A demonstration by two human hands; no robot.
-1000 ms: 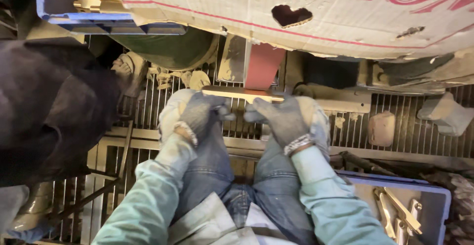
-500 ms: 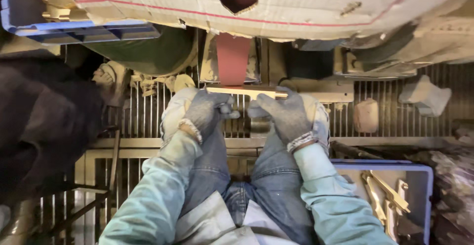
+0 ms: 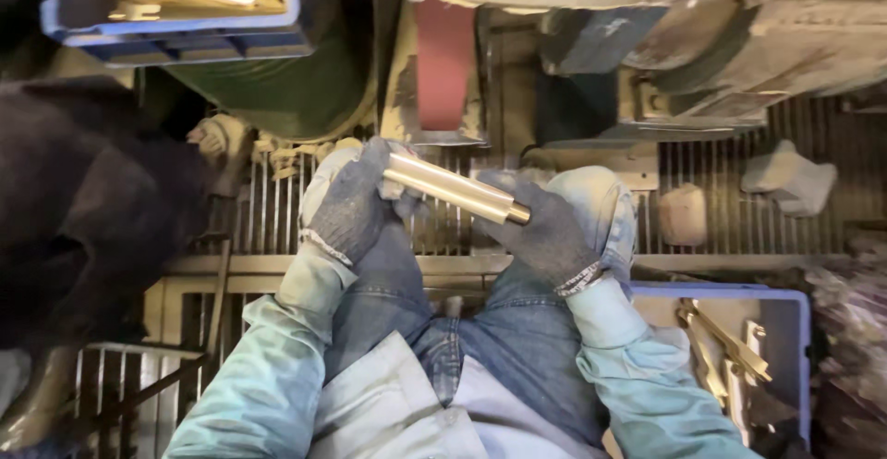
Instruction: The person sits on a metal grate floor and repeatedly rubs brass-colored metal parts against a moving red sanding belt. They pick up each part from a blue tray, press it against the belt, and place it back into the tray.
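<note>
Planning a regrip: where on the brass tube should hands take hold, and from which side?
Grip the brass tube at its two ends, as the left hand and right hand do now. It is a smooth, slim cylinder lying tilted across the knees, so wrapping the fingers from below probably leaves its middle bare toward the red sanding belt.

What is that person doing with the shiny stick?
A seated person in grey gloves holds a brass-coloured metal tube over their knees. The left hand grips one end and the right hand the other. In front stands a red sanding belt. A blue tray of similar metal parts sits at their right, above a metal floor grate.
</note>
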